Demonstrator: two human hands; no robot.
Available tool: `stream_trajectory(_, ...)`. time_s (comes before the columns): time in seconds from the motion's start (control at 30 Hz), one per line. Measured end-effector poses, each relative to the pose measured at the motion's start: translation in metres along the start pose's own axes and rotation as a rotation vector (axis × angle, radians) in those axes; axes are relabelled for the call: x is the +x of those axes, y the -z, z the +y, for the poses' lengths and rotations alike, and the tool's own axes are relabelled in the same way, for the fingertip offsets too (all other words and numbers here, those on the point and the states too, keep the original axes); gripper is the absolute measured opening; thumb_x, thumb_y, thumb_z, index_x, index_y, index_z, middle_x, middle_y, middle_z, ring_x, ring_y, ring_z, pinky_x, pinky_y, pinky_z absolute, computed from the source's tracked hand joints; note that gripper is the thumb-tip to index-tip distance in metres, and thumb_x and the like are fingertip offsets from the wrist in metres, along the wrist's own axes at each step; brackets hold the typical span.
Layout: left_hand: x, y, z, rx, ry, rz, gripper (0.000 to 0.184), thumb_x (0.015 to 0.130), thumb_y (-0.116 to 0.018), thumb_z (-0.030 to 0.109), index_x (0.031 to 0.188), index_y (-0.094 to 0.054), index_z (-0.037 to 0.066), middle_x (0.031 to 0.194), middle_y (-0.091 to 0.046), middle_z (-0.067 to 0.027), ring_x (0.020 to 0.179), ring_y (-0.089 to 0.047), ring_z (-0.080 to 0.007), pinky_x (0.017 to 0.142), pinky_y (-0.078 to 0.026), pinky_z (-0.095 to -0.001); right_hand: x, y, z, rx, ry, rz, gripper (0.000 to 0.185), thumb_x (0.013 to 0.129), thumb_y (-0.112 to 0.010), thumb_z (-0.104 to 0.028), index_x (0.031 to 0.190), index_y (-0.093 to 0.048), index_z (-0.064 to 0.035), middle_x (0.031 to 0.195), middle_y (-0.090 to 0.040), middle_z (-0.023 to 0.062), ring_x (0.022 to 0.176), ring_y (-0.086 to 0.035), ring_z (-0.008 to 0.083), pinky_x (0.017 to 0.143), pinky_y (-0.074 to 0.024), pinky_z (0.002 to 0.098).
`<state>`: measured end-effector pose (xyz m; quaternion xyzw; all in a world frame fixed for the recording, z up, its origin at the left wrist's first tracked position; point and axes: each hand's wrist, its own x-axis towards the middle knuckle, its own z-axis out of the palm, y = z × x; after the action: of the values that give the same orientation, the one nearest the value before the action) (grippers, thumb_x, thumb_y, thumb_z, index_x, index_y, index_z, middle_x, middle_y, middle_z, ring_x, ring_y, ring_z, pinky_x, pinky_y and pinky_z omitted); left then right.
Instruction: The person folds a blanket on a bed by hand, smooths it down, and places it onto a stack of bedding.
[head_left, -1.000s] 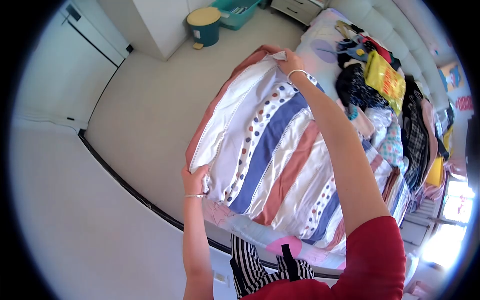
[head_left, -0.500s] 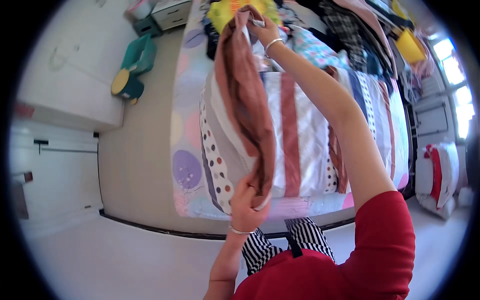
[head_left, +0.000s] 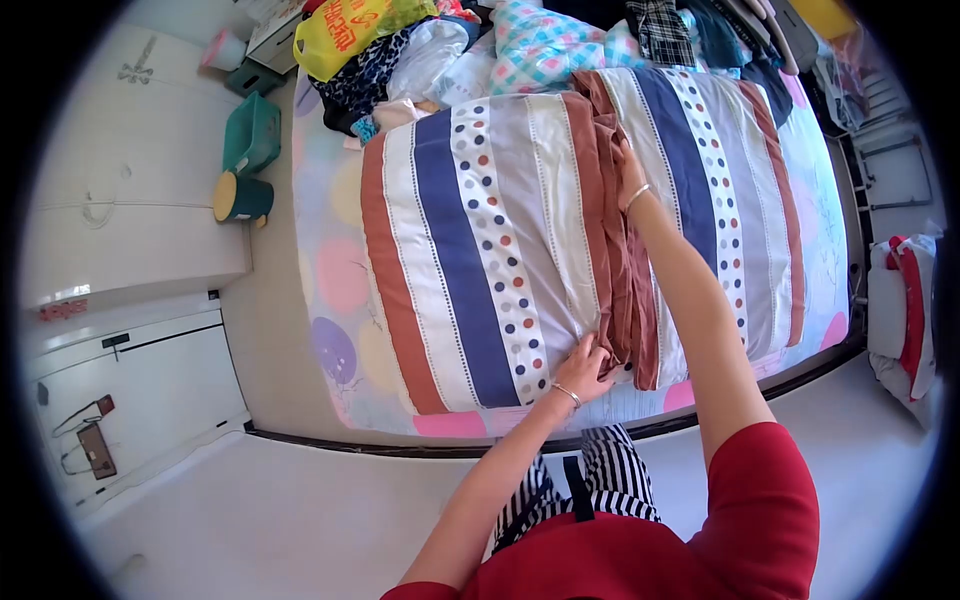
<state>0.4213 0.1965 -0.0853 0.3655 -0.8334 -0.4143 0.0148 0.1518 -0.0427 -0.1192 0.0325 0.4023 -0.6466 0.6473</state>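
A thick striped quilt (head_left: 465, 260) in brown, white, navy and dotted bands lies folded on the bed, its two side panels meeting near the middle. Along that meeting line runs a bunched brown edge (head_left: 622, 290). My left hand (head_left: 583, 372) rests at the near end of this edge, fingers spread on the cloth. Farther up, my right hand (head_left: 630, 178) is closed on the brown edge, its fingertips partly hidden in the folds. Each wrist wears a bracelet.
Beneath the quilt is a pastel sheet (head_left: 340, 270) with coloured circles. Heaped clothes, a checked pastel cloth (head_left: 545, 50) and a yellow bag (head_left: 350, 35) lie at the far end. A green bin (head_left: 252, 135) and a round stool (head_left: 243, 197) stand left of the bed.
The quilt's raised left part has been laid down flat, its brown edge now along the middle. Both hands have moved right, and the right hand has come down nearer me.
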Motion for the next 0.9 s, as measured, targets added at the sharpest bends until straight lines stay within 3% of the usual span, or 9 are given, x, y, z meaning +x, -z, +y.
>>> stream_trajectory(0.17,0.02,0.037,-0.004,-0.827,0.185,-0.724,0.045,0.08,-0.071,0.024,0.116,-0.055,0.002,0.119,-0.058,-0.0114,0.102,-0.06,-0.0162,0.088,-0.048,-0.0299,-0.09,0.018,0.031,-0.206,-0.019,-0.064,0.053,0.092,-0.053,-0.045,0.129,-0.051,-0.0067,0.124,-0.057,0.0079,0.112,-0.055,0.0187,0.098,-0.0424,0.034)
stream_trajectory(0.3,0.126,0.101,-0.03,-0.262,0.033,0.361,0.05,0.079,-0.065,0.017,0.122,-0.051,-0.003,0.115,-0.061,-0.0174,0.105,-0.06,-0.0268,0.092,-0.046,-0.0356,-0.131,0.063,0.078,-0.665,0.095,0.125,0.067,0.082,-0.068,-0.04,0.134,-0.044,-0.0031,0.123,-0.056,0.009,0.109,-0.054,0.0178,0.094,-0.0423,0.0318)
stream_trajectory(0.37,0.199,0.124,-0.039,-0.103,-0.073,0.609,0.077,0.076,-0.07,0.029,0.135,-0.034,-0.006,0.134,-0.041,-0.0296,0.126,-0.039,-0.0412,0.103,-0.036,-0.0419,-0.174,0.025,0.093,-0.584,-0.002,0.161,0.076,0.079,-0.07,-0.039,0.136,-0.039,-0.0004,0.121,-0.056,0.0118,0.107,-0.055,0.0176,0.092,-0.0433,0.031)
stream_trajectory(0.43,0.257,0.133,-0.025,-0.012,-0.004,0.572,0.099,0.07,-0.074,0.044,0.142,-0.023,-0.002,0.144,-0.027,-0.028,0.132,-0.03,-0.0418,0.105,-0.034,-0.0463,-0.174,0.05,0.131,-0.915,0.006,0.2,0.084,0.073,-0.075,-0.039,0.136,-0.037,0.0017,0.119,-0.056,0.0137,0.104,-0.055,0.0185,0.091,-0.0442,0.0306)
stream_trajectory(0.53,0.305,0.141,0.004,0.1,0.363,0.268,0.12,0.062,-0.074,0.061,0.147,-0.01,0.005,0.15,-0.016,-0.0231,0.133,-0.028,-0.0416,0.102,-0.034,-0.0543,-0.187,0.063,0.172,-0.949,0.166,0.198,0.091,0.064,-0.08,-0.038,0.133,-0.038,0.0031,0.119,-0.058,0.0206,0.104,-0.059,0.0271,0.093,-0.0445,0.0329)
stream_trajectory(0.67,0.341,0.135,-0.017,0.239,0.498,0.373,0.098,0.071,-0.071,0.046,0.142,-0.02,0.002,0.146,-0.027,-0.0216,0.123,-0.042,-0.0402,0.096,-0.041,-0.0513,-0.223,0.046,0.164,-1.247,-0.124,0.283,0.08,0.064,-0.079,-0.034,0.126,-0.045,0.0003,0.111,-0.061,0.0252,0.108,-0.058,0.0365,0.092,-0.044,0.0379)
stream_trajectory(0.77,0.352,0.149,-0.065,0.194,0.417,0.487,0.047,0.078,-0.059,0.018,0.119,-0.047,0.0,0.127,-0.05,-0.0237,0.108,-0.056,-0.0394,0.088,-0.047,-0.0451,-0.228,0.066,0.184,-1.184,-0.058,0.22,0.07,0.066,-0.076,-0.029,0.124,-0.048,-0.0019,0.108,-0.062,0.0239,0.104,-0.059,0.0369,0.09,-0.0454,0.0391)
stream_trajectory(0.83,0.358,0.164,-0.093,0.088,0.356,0.595,0.033,0.079,-0.056,0.017,0.105,-0.061,-0.004,0.099,-0.063,-0.0273,0.097,-0.061,-0.0402,0.085,-0.047,-0.0438,-0.232,0.064,0.181,-1.126,0.028,0.199,0.064,0.068,-0.074,-0.025,0.123,-0.049,-0.0034,0.106,-0.063,0.023,0.101,-0.06,0.0372,0.088,-0.0464,0.0396)
stream_trajectory(0.9,0.351,0.197,-0.103,-0.332,0.427,0.639,0.032,0.081,-0.058,0.018,0.1,-0.063,-0.007,0.098,-0.064,-0.0273,0.094,-0.063,-0.0377,0.081,-0.047,-0.0402,-0.247,0.035,0.159,-1.122,0.056,0.088,0.059,0.07,-0.068,-0.018,0.124,-0.048,-0.0066,0.1,-0.064,0.0225,0.095,-0.061,0.0388,0.083,-0.0481,0.0407)
